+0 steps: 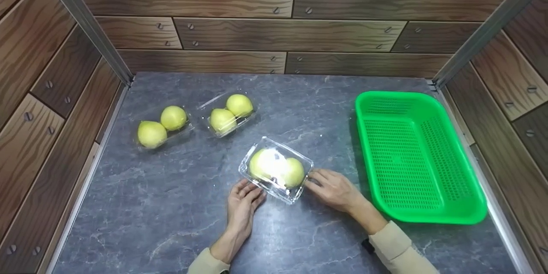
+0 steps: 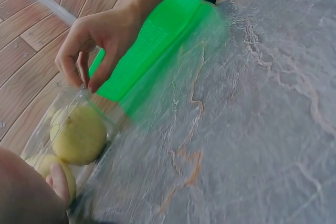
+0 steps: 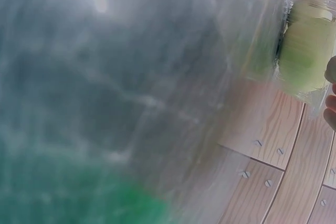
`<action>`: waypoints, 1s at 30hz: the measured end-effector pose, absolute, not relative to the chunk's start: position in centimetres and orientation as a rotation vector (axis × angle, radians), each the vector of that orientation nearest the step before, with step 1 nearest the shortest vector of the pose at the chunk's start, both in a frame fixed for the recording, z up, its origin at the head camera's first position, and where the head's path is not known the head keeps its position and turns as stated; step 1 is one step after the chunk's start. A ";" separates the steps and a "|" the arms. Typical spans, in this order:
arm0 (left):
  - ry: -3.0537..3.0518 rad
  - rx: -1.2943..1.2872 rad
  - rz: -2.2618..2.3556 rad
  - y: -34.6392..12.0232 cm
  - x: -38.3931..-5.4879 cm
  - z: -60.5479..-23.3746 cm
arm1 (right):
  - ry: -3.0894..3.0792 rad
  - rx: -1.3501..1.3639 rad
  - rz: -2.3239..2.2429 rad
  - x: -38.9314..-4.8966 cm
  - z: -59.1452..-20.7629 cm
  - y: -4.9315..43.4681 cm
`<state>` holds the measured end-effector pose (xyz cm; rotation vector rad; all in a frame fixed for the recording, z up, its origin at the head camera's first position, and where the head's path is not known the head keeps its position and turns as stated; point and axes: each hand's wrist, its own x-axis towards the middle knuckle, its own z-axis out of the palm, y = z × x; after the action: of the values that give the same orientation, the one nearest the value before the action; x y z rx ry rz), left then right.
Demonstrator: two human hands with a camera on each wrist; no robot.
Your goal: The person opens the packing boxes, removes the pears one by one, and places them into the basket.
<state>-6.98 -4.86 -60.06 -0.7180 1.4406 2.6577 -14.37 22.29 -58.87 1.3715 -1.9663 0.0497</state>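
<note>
Beige sleeves (image 1: 391,242), one pair: shown at the near edge, a black device (image 1: 367,246) being worn at the right wrist. Hands, two, bare, set apart from each other with one clear container (image 1: 277,187) between them. Left hand (image 1: 244,202): placed at the container's near left edge, fingers bent towards it; whether the edge is gripped or only touched cannot be told. Right hand (image 1: 334,190): the container's right corner is pinched between thumb and fingers, as is shown in the left wrist view. Container: located near the middle of the tabletop (image 1: 171,209), turned at a slant; two yellow-green fruits (image 1: 294,173) are held side by side inside, partly masked by bright glare. Tabletop: dark grey, marked with pale veins. Basket (image 1: 364,145), one, bright green, perforated, rectangular with rounded corners: stood upright on the right, its long side being set beside the right forearm and stretched away towards the back. Second clear container (image 1: 177,135): placed at the far left, filled with two similar fruits. Third clear container (image 1: 239,125): placed just to the right of the second, likewise filled with two, set on a diagonal. Back wall (image 1: 235,34): covered in a printed plank-and-screw pattern, bordered by grey metal posts (image 1: 87,25) at both corners.
</note>
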 end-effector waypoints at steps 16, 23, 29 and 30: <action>1.430 -0.671 2.711 -4.0 -6.9 -60.5 | -1.982 1.399 0.046 -14.5 -58.8 22.3; 1.420 -0.646 2.719 -3.8 -6.9 -60.5 | -1.974 1.399 0.024 -14.6 -58.7 22.2; 1.438 -0.649 2.695 -3.5 -6.9 -60.6 | -1.975 1.407 0.011 -14.6 -58.8 22.3; 1.441 -0.649 2.691 -3.5 -6.9 -60.6 | -1.976 1.409 0.008 -14.6 -58.8 22.3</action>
<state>-6.88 -3.46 -60.59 -0.6490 1.4412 2.6908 -14.58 22.28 -58.79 1.4089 -1.9756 0.0080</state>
